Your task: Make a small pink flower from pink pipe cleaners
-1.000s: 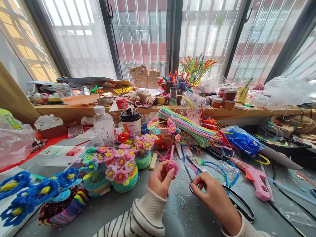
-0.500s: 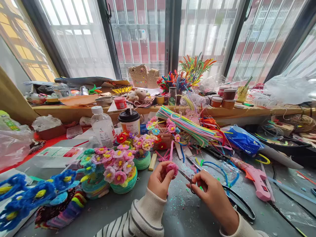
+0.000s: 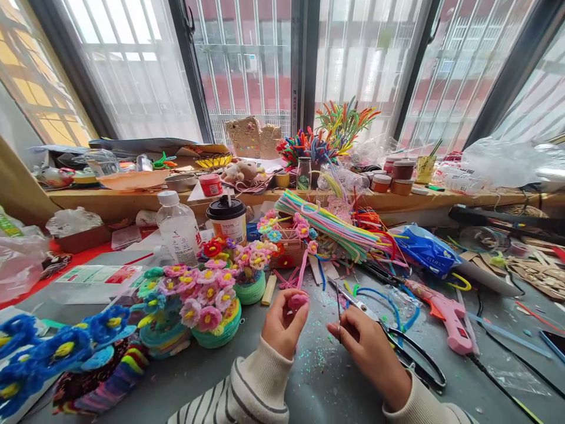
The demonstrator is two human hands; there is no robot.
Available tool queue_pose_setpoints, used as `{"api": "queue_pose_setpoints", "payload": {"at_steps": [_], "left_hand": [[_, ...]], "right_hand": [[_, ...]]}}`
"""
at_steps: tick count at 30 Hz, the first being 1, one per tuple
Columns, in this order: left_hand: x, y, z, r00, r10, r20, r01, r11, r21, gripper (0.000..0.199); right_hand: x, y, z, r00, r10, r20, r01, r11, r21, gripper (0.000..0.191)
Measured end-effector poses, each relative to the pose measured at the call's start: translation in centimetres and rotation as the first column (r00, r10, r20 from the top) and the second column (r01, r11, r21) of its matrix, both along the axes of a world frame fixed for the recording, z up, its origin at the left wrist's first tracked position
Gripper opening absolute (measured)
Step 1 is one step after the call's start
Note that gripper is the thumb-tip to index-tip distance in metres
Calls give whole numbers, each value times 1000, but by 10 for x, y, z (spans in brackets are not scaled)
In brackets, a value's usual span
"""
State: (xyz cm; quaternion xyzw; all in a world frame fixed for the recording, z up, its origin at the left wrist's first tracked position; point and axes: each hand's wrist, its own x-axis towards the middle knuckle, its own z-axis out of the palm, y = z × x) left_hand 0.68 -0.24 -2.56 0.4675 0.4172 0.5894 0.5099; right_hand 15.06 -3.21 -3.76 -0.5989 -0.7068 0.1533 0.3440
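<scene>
My left hand (image 3: 285, 321) pinches a small pink fuzzy piece (image 3: 297, 302) between thumb and fingers, above the grey table. To its right, my right hand (image 3: 368, 347) is closed round small scissors (image 3: 338, 303), whose blades point up and away, apart from the pink piece. Behind my right hand lie larger black-handled scissors (image 3: 419, 353). Pots of pink fuzzy flowers (image 3: 212, 300) stand left of my left hand. A pink stem (image 3: 303, 270) rises just behind my left fingers.
Blue flowers (image 3: 62, 347) sit at the left. A bottle (image 3: 179, 229) and a lidded cup (image 3: 227, 221) stand behind the pots. Bundled pipe cleaners (image 3: 331, 227) lie at the back centre; a pink glue gun (image 3: 454, 324) and its cord are on the right.
The small scissors have swung away from the pink piece and now point upward. My right hand has turned and moved slightly left. The whole view has shifted a little.
</scene>
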Motion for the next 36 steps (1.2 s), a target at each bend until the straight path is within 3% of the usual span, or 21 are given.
{"api": "queue_pose_setpoints", "payload": {"at_steps": [11, 18, 26, 30, 36], "left_hand": [[-1, 1, 0, 999, 5, -32, -6, 1000, -27, 24], [-3, 3, -8, 992, 27, -123, -28, 1000, -4, 20], [-2, 2, -1, 999, 3, -47, -7, 997, -75, 21], [-3, 1, 5, 1000, -3, 1, 3, 995, -103, 22], [-3, 1, 7, 997, -23, 75, 32, 992, -123, 24]], "right_hand": [[-7, -7, 2, 999, 38, 8, -38, 999, -38, 36], [-8, -8, 2, 998, 53, 37, -50, 996, -80, 36], [-9, -6, 4, 999, 24, 34, -21, 996, -87, 38], [-7, -4, 6, 994, 2, 109, 8, 995, -96, 37], [1, -4, -3, 915, -169, 367, 183, 983, -3, 23]]}}
